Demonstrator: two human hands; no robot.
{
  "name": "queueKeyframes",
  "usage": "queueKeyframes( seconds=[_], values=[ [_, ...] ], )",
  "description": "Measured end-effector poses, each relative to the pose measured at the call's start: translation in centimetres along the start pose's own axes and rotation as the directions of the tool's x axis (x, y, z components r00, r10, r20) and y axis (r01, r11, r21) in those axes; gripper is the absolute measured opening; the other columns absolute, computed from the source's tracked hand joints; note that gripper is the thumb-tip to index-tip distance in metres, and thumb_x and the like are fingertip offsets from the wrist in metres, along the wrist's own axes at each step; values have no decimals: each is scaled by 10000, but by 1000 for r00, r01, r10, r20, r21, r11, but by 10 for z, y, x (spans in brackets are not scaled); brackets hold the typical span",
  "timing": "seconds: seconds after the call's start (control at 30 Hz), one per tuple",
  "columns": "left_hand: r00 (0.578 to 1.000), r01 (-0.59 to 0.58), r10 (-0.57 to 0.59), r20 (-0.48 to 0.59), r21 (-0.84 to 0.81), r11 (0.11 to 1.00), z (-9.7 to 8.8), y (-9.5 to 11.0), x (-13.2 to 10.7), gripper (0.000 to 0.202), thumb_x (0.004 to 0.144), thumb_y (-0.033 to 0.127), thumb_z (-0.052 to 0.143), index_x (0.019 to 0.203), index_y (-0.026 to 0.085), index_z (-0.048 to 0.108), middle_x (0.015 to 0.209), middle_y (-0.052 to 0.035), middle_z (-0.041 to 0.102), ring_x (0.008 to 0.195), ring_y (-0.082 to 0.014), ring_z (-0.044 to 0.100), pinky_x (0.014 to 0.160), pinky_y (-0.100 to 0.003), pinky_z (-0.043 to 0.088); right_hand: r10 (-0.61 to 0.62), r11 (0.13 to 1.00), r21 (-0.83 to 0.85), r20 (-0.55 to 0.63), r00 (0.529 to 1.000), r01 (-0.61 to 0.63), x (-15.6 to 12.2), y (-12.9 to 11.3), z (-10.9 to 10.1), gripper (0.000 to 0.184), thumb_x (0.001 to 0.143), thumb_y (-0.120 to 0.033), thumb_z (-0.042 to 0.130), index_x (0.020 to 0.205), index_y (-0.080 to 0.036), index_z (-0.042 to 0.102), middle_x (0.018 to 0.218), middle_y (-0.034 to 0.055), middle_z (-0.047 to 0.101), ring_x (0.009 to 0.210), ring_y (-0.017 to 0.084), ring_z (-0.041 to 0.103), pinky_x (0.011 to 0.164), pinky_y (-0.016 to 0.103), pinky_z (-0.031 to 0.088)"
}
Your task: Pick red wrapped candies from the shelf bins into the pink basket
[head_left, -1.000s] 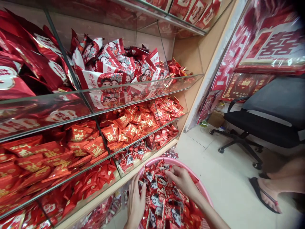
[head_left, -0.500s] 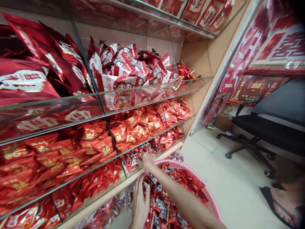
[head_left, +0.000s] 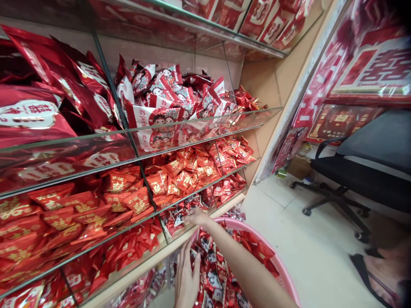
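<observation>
My right hand (head_left: 197, 217) reaches over the wooden front lip of the bottom shelf compartment. Its fingers stretch out over small red, black and white candy packets (head_left: 175, 220), and no packet shows in its grasp. My left hand (head_left: 188, 273) is open, fingers extended, beside the wooden ledge (head_left: 150, 264) and the left side of a pink basket (head_left: 282, 267). Beneath my right forearm, that basket is filled with similar small packets (head_left: 213, 280). Red packets (head_left: 224, 190) fill the neighbouring compartment to the right.
Glass dividers and shelf edges (head_left: 192, 194) surround the lower compartments. Gold-printed red packets (head_left: 186, 171) lie above, with larger red-and-white bags (head_left: 163, 115) higher up. To the right stand a black swivel chair (head_left: 359, 171) and a person's sandalled foot (head_left: 379, 273).
My right hand's fingers have straightened somewhat over the packets in the compartment. My left hand stays by the ledge. The view has shifted slightly.
</observation>
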State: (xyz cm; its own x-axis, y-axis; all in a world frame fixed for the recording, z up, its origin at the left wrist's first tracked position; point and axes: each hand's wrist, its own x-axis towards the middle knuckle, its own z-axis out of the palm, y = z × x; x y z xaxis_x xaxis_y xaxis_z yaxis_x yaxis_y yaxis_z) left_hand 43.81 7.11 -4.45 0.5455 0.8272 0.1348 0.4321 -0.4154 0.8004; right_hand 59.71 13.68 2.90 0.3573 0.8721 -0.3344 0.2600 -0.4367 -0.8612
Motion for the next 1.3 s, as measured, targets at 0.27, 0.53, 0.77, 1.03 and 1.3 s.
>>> queueKeyframes(
  seconds=[0.27,0.53,0.77,1.03,1.3],
  values=[
    [1000,-1,2,-26,47,999,4,-7,0,521,870,395,381,1363,245,306,1416,-73,374,1331,-221,293,1087,-457,311,-6,989,151,113,994,-11,-13,-14,-14,186,667,-182,559,482,-165,541,423,-64,465,460,77,427,511,200,338],
    [999,-11,13,-30,52,999,1,1,-1,519,874,392,372,1369,259,293,1418,-68,373,1328,-218,300,1096,-469,288,-115,974,210,146,982,83,-31,-11,-26,219,675,-197,580,478,-155,494,426,-87,399,461,55,322,501,193,267],
    [999,-30,31,-18,56,998,-4,11,-2,511,878,378,369,1369,261,291,1406,-71,385,1312,-215,319,1081,-466,306,-317,921,284,153,936,266,-97,11,-67,367,734,-475,603,586,-159,491,549,-66,392,526,66,320,523,208,270],
    [999,-40,40,-3,70,997,-3,10,-1,519,874,380,384,1368,250,293,1397,-83,394,1298,-221,340,1076,-470,313,-208,950,247,36,978,193,-181,83,-85,414,781,-532,548,612,-172,431,586,-56,336,556,81,279,525,218,249],
    [999,-41,41,9,72,997,-2,8,-2,514,878,380,371,1369,249,288,1400,-79,388,1315,-223,314,1089,-476,292,-158,952,277,74,985,132,-197,99,-78,398,803,-518,525,628,-176,425,606,-41,346,585,93,280,546,231,240]
  ],
)
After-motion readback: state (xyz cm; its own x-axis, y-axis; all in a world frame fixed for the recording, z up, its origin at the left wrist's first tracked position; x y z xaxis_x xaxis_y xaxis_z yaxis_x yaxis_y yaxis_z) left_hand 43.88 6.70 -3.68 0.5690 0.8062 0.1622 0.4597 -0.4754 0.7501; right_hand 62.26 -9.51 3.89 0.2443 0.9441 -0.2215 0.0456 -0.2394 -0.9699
